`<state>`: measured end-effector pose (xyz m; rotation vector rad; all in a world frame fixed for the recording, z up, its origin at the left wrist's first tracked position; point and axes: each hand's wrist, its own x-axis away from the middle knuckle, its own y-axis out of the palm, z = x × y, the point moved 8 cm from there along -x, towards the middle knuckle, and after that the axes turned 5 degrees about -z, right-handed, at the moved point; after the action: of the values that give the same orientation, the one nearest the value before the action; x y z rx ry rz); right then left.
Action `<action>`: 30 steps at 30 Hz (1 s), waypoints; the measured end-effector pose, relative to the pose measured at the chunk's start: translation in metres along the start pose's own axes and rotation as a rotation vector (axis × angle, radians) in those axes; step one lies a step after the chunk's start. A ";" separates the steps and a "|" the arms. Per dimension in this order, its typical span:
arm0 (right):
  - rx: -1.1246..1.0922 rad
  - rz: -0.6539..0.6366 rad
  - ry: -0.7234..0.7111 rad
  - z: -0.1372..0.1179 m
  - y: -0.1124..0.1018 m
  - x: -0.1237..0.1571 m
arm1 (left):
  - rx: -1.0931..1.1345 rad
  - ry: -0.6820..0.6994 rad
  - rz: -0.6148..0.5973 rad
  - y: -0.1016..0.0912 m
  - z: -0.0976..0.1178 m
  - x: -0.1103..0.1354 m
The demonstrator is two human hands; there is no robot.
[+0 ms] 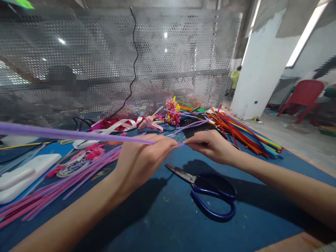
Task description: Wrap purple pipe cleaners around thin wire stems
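A long purple pipe cleaner point(78, 134) runs in from the left edge, across the back of my left hand point(143, 157), to its fingertips. My left hand is closed in a pinch on it. Just to the right, my right hand point(214, 145) pinches the short end of the same pipe cleaner; a small stretch shows between both sets of fingertips. Below my hands, scissors point(210, 194) with dark blue handles lie on the blue tabletop point(157, 217), blades pointing up and left.
Pink and purple pipe cleaners point(65, 185) lie at left, near a white device point(28, 175). A pink glue gun point(150, 124), pink-and-yellow flower piece point(172, 110) and multicoloured pipe cleaners point(244, 134) lie farther back. A perforated metal panel point(162, 63) stands behind; a red chair point(304, 98) is beyond, right.
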<state>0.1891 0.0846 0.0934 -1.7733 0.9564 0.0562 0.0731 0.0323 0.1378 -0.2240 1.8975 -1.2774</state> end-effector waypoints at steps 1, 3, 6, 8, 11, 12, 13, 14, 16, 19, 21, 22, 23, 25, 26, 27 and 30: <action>0.031 0.000 -0.024 -0.001 0.001 0.000 | 0.019 -0.002 -0.009 0.001 -0.001 0.000; 0.095 -0.010 -0.076 -0.004 0.004 0.001 | 0.046 -0.008 -0.030 0.003 -0.003 0.000; 0.161 0.000 -0.130 -0.006 0.008 0.002 | 0.055 -0.031 -0.039 0.004 -0.005 0.000; 0.191 0.012 -0.155 -0.008 0.009 0.002 | 0.065 -0.044 -0.044 0.005 -0.006 0.000; 0.210 0.002 -0.220 -0.014 0.009 0.002 | 0.081 -0.080 -0.064 0.007 -0.012 -0.001; 0.187 -0.017 -0.261 -0.017 0.008 0.003 | 0.105 -0.096 -0.074 0.007 -0.016 -0.002; 0.145 -0.042 -0.305 -0.020 0.008 0.003 | 0.151 -0.112 -0.094 0.008 -0.021 -0.003; 0.087 -0.061 -0.341 -0.023 0.006 0.004 | 0.219 -0.132 -0.120 0.010 -0.026 -0.005; -0.065 -0.065 -0.367 -0.024 -0.001 0.004 | 0.395 -0.180 -0.180 0.015 -0.035 -0.008; -0.316 0.071 -0.242 -0.011 -0.014 0.002 | 0.632 -0.253 -0.232 0.025 -0.042 -0.010; -0.491 0.225 -0.086 0.007 -0.020 0.003 | 0.683 -0.286 -0.184 0.031 -0.040 -0.009; -0.569 0.299 0.004 0.016 -0.020 0.005 | 0.669 -0.291 -0.134 0.033 -0.038 -0.007; -0.626 0.361 0.093 0.023 -0.018 0.007 | 0.629 -0.285 -0.072 0.034 -0.035 -0.004; -0.652 0.440 0.242 0.033 -0.013 0.012 | 0.523 -0.199 0.031 0.034 -0.020 0.002; -0.613 0.459 0.291 0.034 -0.012 0.014 | 0.455 -0.130 0.063 0.033 -0.010 0.004; -0.542 0.480 0.310 0.032 -0.013 0.015 | 0.378 -0.059 0.088 0.031 0.000 0.007; -0.225 0.488 0.196 0.012 -0.022 0.015 | 0.128 0.100 0.112 0.019 0.023 0.011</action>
<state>0.2174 0.0882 0.0985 -1.7283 1.5619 0.3152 0.0877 0.0195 0.1128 0.0126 1.8750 -1.3497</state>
